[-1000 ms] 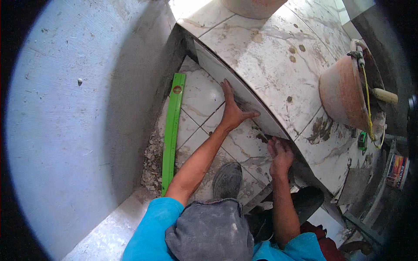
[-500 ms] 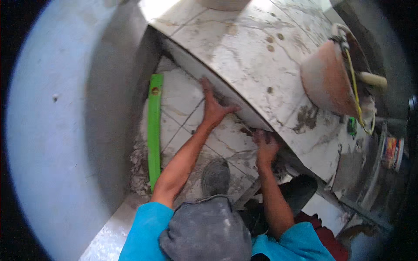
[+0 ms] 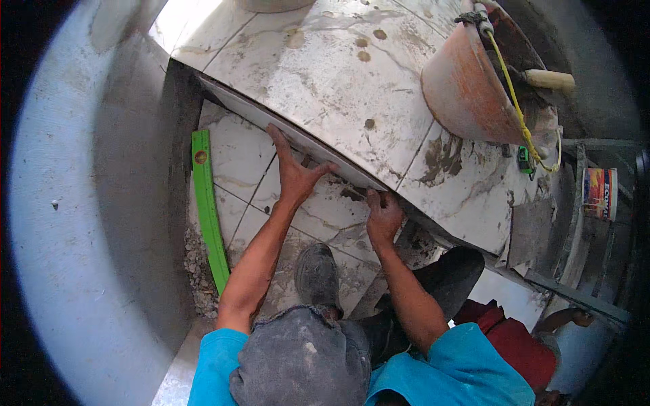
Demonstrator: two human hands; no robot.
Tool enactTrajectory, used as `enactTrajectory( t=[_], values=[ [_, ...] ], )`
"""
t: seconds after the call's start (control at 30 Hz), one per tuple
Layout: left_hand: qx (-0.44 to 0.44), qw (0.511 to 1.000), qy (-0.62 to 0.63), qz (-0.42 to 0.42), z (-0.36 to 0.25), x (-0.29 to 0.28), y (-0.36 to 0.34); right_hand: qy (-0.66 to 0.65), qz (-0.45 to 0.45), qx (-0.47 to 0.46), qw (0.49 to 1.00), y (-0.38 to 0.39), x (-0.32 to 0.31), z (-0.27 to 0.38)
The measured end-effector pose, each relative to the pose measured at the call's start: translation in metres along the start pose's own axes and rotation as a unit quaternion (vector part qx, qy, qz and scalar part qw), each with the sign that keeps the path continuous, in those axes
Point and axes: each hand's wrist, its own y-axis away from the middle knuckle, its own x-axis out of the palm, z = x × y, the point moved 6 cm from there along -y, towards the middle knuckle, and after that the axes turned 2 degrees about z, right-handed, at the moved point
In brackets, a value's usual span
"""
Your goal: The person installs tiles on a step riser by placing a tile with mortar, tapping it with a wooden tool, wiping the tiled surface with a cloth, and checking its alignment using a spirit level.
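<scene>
A long, narrow white tile strip (image 3: 237, 104) stands on edge along the front face of a raised step. My left hand (image 3: 296, 177) has its thumb and fingers spread wide, with the tips against the strip. Near the strip's right end is my right hand (image 3: 384, 220), its fingers bent and closed at the strip's edge; part of this contact is hidden. Beneath both hands lies a lower tread of marbled white tiles (image 3: 237, 159), smeared with mortar. A green level (image 3: 210, 210) rests on the left side of that tread, apart from my hands.
On the upper tiled surface (image 3: 325, 81) stands a mortar-stained bucket (image 3: 467, 84) with a yellow cord and a tool handle (image 3: 550, 80). A green tape measure (image 3: 525, 160) lies beside it. A printed tub (image 3: 599, 194) is at right. Another person in red (image 3: 518, 345) is lower right.
The view has shifted, so the step and bucket appear further left and higher. My left hand stays spread on the strip. My right fingers look more bent, and more of the person in red shows.
</scene>
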Motion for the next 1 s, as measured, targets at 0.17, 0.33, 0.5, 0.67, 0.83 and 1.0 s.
enactTrajectory(
  t=[0.17, 0.33, 0.5, 0.67, 0.83, 1.0],
  values=[
    [0.008, 1.0, -0.012, -0.003, -0.002, 0.008, 0.004, -0.042, -0.04, -0.029, 0.998, 0.0, -0.002, -0.005],
    [0.056, 0.996, -0.063, -0.029, -0.006, -0.005, 0.013, -0.003, -0.014, 0.002, 1.0, 0.005, -0.008, -0.003],
    [-0.146, 0.969, 0.144, -0.141, 0.051, -0.095, -0.04, 0.061, 0.167, -0.207, 0.962, 0.039, -0.008, 0.065],
    [-0.018, 0.972, 0.143, -0.187, 0.065, -0.147, -0.115, 0.22, 0.361, -0.511, 0.749, 0.076, 0.052, 0.128],
    [-0.004, 0.973, 0.173, -0.15, 0.068, -0.143, -0.119, 0.323, 0.397, -0.588, 0.627, 0.08, 0.132, 0.162],
    [-0.009, 0.982, 0.117, -0.148, 0.067, -0.144, -0.118, 0.281, 0.401, -0.648, 0.583, 0.077, 0.183, 0.181]
  ],
)
